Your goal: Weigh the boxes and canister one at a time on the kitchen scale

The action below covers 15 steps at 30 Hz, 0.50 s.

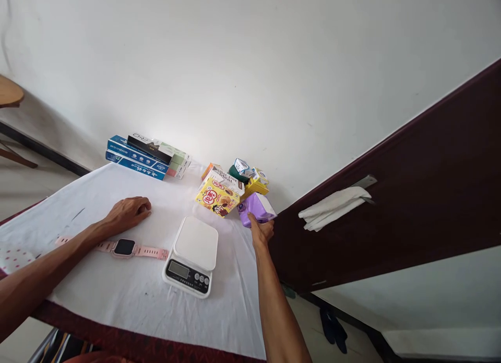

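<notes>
My right hand (261,231) reaches to the table's far right corner and grips a purple box (255,208) at the edge of a pile of small boxes. My left hand (129,212) rests on the white tablecloth (117,290), its fingers curled under with nothing visible in them. A white kitchen scale (192,256) with a dark display stands between my arms. A pink smartwatch (125,247) lies flat just behind my left forearm. The yellow snack box (218,196) leans next to the purple one.
Blue, black and pale green long boxes (146,155) are stacked at the far edge by the white wall. More small boxes (250,176) sit behind the yellow one. A dark wooden door (410,206) with white cloth (334,207) on it stands right.
</notes>
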Motion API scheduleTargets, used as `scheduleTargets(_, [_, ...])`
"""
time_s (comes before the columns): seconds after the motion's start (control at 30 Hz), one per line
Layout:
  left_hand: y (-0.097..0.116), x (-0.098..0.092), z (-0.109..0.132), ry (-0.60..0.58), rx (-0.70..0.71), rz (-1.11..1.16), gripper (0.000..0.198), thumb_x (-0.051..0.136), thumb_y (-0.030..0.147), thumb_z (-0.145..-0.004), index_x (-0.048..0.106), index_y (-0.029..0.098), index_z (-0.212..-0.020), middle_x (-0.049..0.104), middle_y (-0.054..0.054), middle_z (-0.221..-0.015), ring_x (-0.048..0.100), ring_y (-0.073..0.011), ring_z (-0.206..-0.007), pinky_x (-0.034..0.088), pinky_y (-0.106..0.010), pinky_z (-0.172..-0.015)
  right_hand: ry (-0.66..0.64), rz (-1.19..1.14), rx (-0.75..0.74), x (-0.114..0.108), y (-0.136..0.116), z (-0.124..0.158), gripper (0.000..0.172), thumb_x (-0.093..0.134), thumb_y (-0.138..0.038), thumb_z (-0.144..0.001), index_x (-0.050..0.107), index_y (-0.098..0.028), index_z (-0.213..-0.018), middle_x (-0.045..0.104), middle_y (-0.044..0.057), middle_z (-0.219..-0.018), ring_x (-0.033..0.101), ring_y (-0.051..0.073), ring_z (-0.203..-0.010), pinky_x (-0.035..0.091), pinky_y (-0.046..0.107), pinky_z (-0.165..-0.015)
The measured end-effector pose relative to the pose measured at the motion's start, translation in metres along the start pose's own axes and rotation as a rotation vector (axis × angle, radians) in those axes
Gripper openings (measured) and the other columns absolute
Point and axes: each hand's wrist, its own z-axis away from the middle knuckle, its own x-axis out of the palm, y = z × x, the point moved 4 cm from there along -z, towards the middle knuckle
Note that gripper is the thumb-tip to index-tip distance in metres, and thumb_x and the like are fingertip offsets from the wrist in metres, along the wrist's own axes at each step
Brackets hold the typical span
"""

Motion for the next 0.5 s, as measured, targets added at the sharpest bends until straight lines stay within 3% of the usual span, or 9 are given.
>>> scheduleTargets(0.13, [-0.002, 0.001, -0.002, 0.001, 0.005, 0.011, 0.023, 0.048, 0.04, -0.085, 0.064, 0.024, -0.092, 0.07, -0.001, -0.083, 0.065, -0.0192, -0.075, 0.043, -0.028, -0.066, -0.011, 0.06, 0.089, 0.033, 0.0, -0.004, 0.063, 0.078, -0.051, -0.061, 0.057, -0.016, -0.11, 0.073, 0.021, -0.109, 0.067, 0.037, -0.108, 0.053, 0.043, -0.092])
scheduleTargets(0.23, [-0.006, 0.004, -0.003, -0.007, 0.012, 0.016, 0.021, 0.049, 0.037, -0.086, 0.064, 0.024, -0.093, 0.071, -0.001, -0.085, 0.065, -0.0187, -0.076, 0.044, -0.029, -0.067, -0.034, 0.085, 0.09, 0.042, 0.0, 0.001, 0.065, 0.078, -0.054, -0.06, 0.058, -0.016, -0.109, 0.073, 0.018, -0.105, 0.068, 0.036, -0.104, 0.055, 0.042, -0.087])
scheduleTargets(0.37, [-0.008, 0.009, -0.001, -0.006, 0.021, 0.022, 0.017, 0.053, 0.031, -0.086, 0.064, 0.023, -0.096, 0.072, -0.001, -0.09, 0.066, -0.0188, -0.08, 0.044, -0.029, -0.07, -0.023, 0.105, 0.032, 0.027, -0.006, 0.015, 0.069, 0.08, -0.052, -0.056, 0.06, -0.013, -0.109, 0.07, 0.022, -0.101, 0.065, 0.041, -0.105, 0.056, 0.046, -0.085])
scheduleTargets(0.43, [-0.007, 0.01, 0.0, -0.006, 0.029, 0.027, 0.014, 0.055, 0.027, -0.087, 0.065, 0.023, -0.096, 0.072, -0.002, -0.092, 0.066, -0.0188, -0.082, 0.044, -0.029, -0.071, 0.017, 0.105, -0.032, 0.013, -0.015, 0.024, 0.069, 0.08, -0.048, -0.057, 0.06, -0.013, -0.113, 0.067, 0.025, -0.107, 0.059, 0.047, -0.115, 0.053, 0.054, -0.092])
scheduleTargets(0.5, [-0.006, 0.01, 0.0, -0.008, 0.033, 0.027, 0.012, 0.057, 0.025, -0.087, 0.065, 0.022, -0.096, 0.072, -0.002, -0.094, 0.066, -0.0189, -0.084, 0.043, -0.029, -0.071, 0.08, 0.097, -0.109, 0.001, -0.028, 0.034, 0.065, 0.072, -0.046, -0.066, 0.058, -0.014, -0.121, 0.063, 0.026, -0.116, 0.052, 0.05, -0.125, 0.047, 0.062, -0.1])
